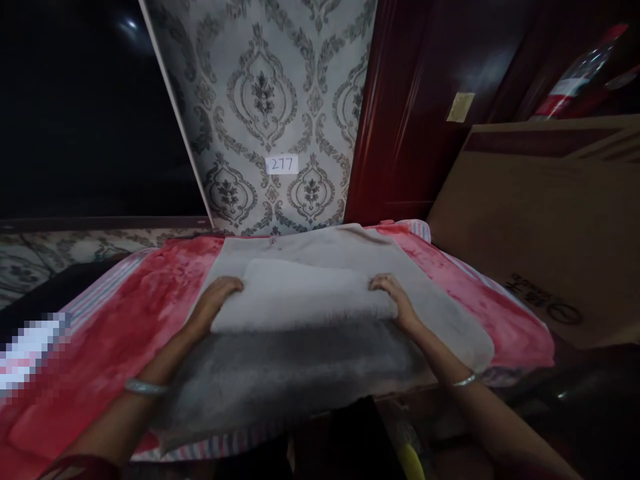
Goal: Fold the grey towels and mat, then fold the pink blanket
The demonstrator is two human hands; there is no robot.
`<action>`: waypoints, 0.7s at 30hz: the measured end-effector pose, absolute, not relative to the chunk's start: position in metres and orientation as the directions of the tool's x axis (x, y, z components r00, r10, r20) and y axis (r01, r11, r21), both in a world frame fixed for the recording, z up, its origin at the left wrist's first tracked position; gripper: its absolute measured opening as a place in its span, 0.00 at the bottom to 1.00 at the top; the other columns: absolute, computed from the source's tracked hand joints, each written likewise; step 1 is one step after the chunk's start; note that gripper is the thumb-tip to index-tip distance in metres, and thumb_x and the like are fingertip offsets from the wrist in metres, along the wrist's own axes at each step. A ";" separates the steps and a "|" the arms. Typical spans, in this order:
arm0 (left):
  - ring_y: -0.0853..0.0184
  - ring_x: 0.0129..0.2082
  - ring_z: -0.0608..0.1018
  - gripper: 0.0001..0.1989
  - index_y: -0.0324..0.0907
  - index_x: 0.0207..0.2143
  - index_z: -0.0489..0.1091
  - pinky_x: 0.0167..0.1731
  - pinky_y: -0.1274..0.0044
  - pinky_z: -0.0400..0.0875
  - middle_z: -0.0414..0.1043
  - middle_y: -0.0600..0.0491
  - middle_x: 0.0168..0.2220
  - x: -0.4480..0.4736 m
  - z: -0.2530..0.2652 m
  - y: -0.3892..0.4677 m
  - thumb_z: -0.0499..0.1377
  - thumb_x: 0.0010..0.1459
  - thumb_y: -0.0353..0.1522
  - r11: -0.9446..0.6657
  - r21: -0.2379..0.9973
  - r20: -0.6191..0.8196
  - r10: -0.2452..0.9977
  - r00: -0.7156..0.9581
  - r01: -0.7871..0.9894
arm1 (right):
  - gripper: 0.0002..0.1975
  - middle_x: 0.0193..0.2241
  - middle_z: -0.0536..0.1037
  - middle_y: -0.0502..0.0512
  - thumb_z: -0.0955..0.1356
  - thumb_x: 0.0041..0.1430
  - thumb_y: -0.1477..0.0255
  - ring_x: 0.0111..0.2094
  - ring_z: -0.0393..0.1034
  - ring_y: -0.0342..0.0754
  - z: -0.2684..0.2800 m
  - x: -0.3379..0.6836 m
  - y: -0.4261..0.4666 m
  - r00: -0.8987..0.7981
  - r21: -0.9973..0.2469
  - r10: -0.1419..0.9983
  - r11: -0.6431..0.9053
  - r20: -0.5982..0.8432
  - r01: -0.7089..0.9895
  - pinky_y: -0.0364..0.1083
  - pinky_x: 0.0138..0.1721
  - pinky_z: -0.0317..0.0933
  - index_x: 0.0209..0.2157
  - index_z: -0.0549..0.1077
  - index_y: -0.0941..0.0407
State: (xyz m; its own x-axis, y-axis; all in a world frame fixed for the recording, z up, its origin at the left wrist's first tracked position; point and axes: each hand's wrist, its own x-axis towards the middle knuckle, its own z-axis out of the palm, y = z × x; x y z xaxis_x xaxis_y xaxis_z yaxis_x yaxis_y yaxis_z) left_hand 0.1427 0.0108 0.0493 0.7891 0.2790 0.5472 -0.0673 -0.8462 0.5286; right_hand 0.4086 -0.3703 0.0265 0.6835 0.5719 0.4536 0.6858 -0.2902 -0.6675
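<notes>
A soft, pale grey cloth (300, 297) lies folded in a wide band in front of me. It rests on a larger spread of grey fabric (290, 373); I cannot tell whether the two are one piece. My left hand (220, 300) curls its fingers over the left end of the folded band. At the opposite end, my right hand (393, 297) grips the edge with bent fingers. Each wrist wears a bangle. Under the grey fabric, a red and pink blanket (115, 333) with a striped border shows on both sides.
A large cardboard box (540, 233) stands on the right, with a plastic bottle (575, 77) with a red cap above it. On the left is a dark screen (90, 113). Patterned wallpaper (263, 87) bearing a paper label "277" (282, 164) rises behind, beside a dark red wooden panel (400, 120).
</notes>
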 end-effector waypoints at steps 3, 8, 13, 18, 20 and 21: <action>0.58 0.50 0.77 0.13 0.48 0.35 0.77 0.55 0.65 0.71 0.79 0.48 0.47 0.118 0.008 0.000 0.52 0.56 0.36 -0.874 0.485 0.384 0.236 0.892 0.022 | 0.13 0.44 0.77 0.55 0.60 0.56 0.71 0.51 0.70 0.52 -0.019 0.381 -0.388 0.696 -0.675 0.657 -0.376 0.289 0.635 0.51 0.57 0.62 0.34 0.76 0.52; 0.57 0.51 0.79 0.17 0.49 0.39 0.79 0.57 0.64 0.71 0.81 0.48 0.46 0.109 0.014 0.002 0.52 0.53 0.33 -0.910 0.377 0.324 0.303 0.896 0.172 | 0.20 0.46 0.80 0.55 0.60 0.51 0.79 0.52 0.72 0.52 -0.023 0.390 -0.407 0.631 -0.556 0.709 -0.400 0.315 0.728 0.52 0.57 0.63 0.38 0.80 0.52; 0.58 0.65 0.69 0.26 0.40 0.60 0.70 0.66 0.64 0.61 0.69 0.45 0.64 0.156 0.039 -0.057 0.49 0.62 0.36 -0.956 0.257 0.292 0.217 0.932 0.142 | 0.27 0.58 0.76 0.59 0.59 0.63 0.73 0.59 0.68 0.54 0.007 0.394 -0.363 0.650 -0.400 0.656 -0.516 0.384 0.758 0.53 0.62 0.59 0.61 0.72 0.56; 0.53 0.73 0.51 0.34 0.36 0.70 0.54 0.70 0.57 0.47 0.48 0.40 0.73 0.211 0.028 -0.128 0.50 0.67 0.44 -0.979 0.124 0.103 0.178 0.979 0.164 | 0.31 0.71 0.57 0.60 0.58 0.70 0.62 0.71 0.49 0.59 0.008 0.367 -0.302 0.664 -0.183 0.708 -0.639 0.240 0.747 0.60 0.67 0.49 0.71 0.57 0.54; 0.52 0.74 0.49 0.35 0.38 0.71 0.53 0.70 0.55 0.45 0.46 0.40 0.74 0.218 0.018 -0.136 0.49 0.68 0.47 -0.972 0.085 0.080 0.227 0.971 0.220 | 0.30 0.72 0.55 0.58 0.58 0.72 0.58 0.71 0.46 0.60 0.000 0.362 -0.296 0.680 -0.121 0.708 -0.670 0.190 0.732 0.62 0.67 0.47 0.71 0.57 0.50; 0.52 0.74 0.48 0.36 0.39 0.71 0.53 0.70 0.55 0.45 0.45 0.41 0.74 0.219 0.013 -0.136 0.48 0.68 0.48 -0.968 0.075 0.081 0.243 0.967 0.237 | 0.30 0.72 0.54 0.58 0.57 0.72 0.57 0.72 0.46 0.60 -0.005 0.362 -0.296 0.679 -0.102 0.712 -0.673 0.178 0.732 0.62 0.67 0.46 0.71 0.57 0.49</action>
